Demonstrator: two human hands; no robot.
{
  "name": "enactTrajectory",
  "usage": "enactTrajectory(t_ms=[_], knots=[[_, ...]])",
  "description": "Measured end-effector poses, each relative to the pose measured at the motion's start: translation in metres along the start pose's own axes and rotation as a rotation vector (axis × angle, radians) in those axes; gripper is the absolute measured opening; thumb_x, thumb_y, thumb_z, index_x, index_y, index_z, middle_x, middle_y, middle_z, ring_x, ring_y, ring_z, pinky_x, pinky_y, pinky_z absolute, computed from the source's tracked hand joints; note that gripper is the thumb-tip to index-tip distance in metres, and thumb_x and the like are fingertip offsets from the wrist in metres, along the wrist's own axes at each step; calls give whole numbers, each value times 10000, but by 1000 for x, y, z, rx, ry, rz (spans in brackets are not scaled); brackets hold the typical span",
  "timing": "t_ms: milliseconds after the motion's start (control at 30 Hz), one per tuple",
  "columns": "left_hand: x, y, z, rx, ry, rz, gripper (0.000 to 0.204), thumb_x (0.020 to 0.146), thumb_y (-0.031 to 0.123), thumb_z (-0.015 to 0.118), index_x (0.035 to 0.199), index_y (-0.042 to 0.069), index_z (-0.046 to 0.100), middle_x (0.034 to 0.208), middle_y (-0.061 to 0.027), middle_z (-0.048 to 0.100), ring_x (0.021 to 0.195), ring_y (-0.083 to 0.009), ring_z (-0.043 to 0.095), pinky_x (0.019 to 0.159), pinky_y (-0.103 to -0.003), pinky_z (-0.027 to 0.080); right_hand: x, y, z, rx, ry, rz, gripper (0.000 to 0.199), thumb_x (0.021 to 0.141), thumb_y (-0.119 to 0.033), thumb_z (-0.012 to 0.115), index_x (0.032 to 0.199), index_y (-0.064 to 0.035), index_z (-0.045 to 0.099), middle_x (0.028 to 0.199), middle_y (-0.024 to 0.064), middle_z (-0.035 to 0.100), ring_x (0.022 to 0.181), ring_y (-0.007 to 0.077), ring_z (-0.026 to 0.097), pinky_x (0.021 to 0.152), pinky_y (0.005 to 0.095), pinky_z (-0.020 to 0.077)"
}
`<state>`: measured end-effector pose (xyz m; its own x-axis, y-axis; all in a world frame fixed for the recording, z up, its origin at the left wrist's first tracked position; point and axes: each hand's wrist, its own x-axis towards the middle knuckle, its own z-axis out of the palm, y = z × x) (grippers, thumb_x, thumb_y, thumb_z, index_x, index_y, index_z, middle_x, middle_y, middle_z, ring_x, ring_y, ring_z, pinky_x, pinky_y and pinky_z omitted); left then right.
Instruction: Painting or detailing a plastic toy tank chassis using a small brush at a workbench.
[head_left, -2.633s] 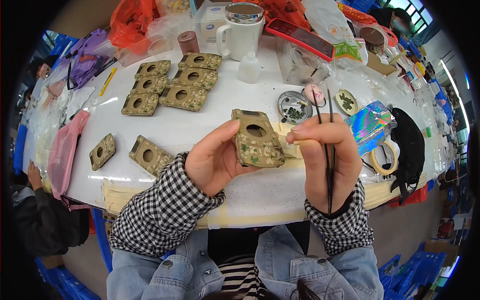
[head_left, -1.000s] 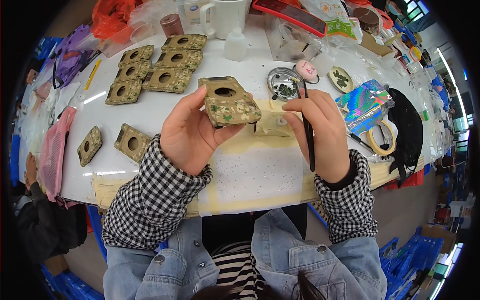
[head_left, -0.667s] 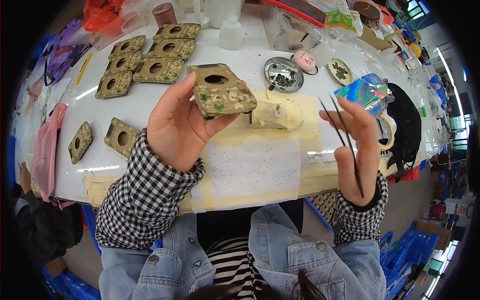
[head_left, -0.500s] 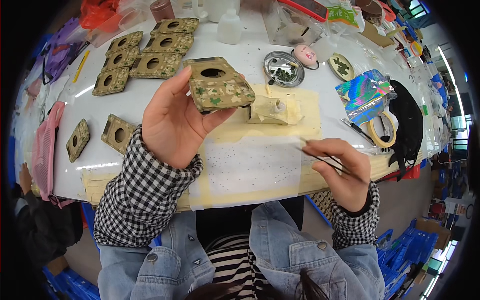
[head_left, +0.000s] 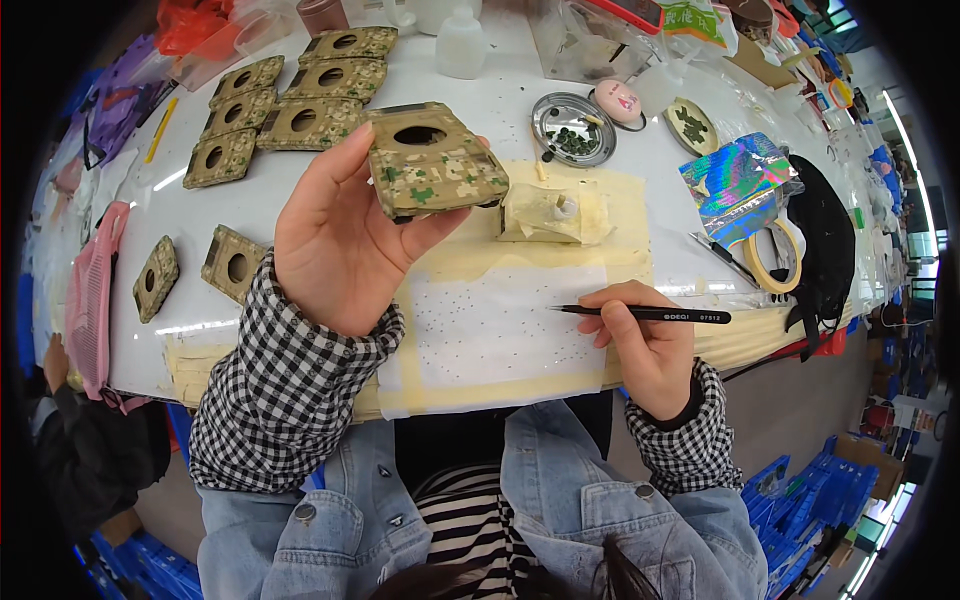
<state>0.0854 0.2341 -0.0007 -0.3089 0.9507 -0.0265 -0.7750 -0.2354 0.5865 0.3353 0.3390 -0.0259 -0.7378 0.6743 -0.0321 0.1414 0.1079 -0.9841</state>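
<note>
My left hand (head_left: 345, 235) is closed around a camouflage-painted model tank hull (head_left: 440, 165), lifted above the table and tilted so its round opening shows. My right hand (head_left: 645, 345) grips black fine-tipped tweezers (head_left: 660, 314) between thumb and fingers. Their thin tip points left, over a white sheet (head_left: 450, 370) scattered with many tiny dark specks. Behind the sheet, on yellow tape, sits a tape-wrapped block (head_left: 540, 222) with a small pale knob on top. Several more camouflage hulls (head_left: 310, 120) stand grouped at the far left, and two others (head_left: 235, 265) lie nearer, beside my left sleeve.
Right of centre are a round metal dish (head_left: 575, 130) with small dark green parts, a pink egg-shaped object (head_left: 618, 102) and an oval dish (head_left: 690, 125). Shiny iridescent film (head_left: 735, 185), a tape roll (head_left: 773, 258) and a black bag (head_left: 825, 240) lie further right. A pink mesh item (head_left: 95, 300) hangs over the left edge.
My right hand has moved left and slightly down, and the tweezers have swung from slanting to nearly level over the sheet. The hull in my left hand is tipped slightly differently.
</note>
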Motion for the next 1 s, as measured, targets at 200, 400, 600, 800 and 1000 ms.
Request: enactTrajectory(t_ms=[200,400,600,800,1000], knots=[[-1,-1,2,-1,1,-1,543,998,287,303,1351,-124,269,1364,-384,299,1249,-381,442,974,-391,500,0,1,-1,-36,-18,0,173,934,-109,558,979,38,637,853,81,639,736,103,597,634,214,463],[0,-1,2,29,8,5,554,996,293,302,1354,-128,256,1363,-384,300,1245,-378,447,959,-384,512,0,0,1,-22,-6,-19,167,929,-97,564,979,44,638,839,82,636,741,106,595,645,213,464],[0,-1,3,34,11,5,553,995,291,303,1352,-129,259,1356,-382,313,1240,-376,453,954,-382,516,1,0,1,-39,-19,-22,167,928,-97,566,976,45,641,840,85,637,743,109,599,638,213,462],[-1,-1,4,48,36,11,547,994,289,307,1350,-125,270,1347,-379,331,1236,-376,458,948,-378,520,1,1,1,-43,-5,-32,168,925,-100,569,971,44,643,843,86,642,733,110,600,617,213,457],[-1,0,3,29,10,-1,549,994,289,307,1351,-126,270,1351,-376,330,1233,-374,462,949,-378,519,1,0,1,-57,-11,-24,170,924,-98,568,969,46,645,849,89,646,730,110,601,614,213,457]])
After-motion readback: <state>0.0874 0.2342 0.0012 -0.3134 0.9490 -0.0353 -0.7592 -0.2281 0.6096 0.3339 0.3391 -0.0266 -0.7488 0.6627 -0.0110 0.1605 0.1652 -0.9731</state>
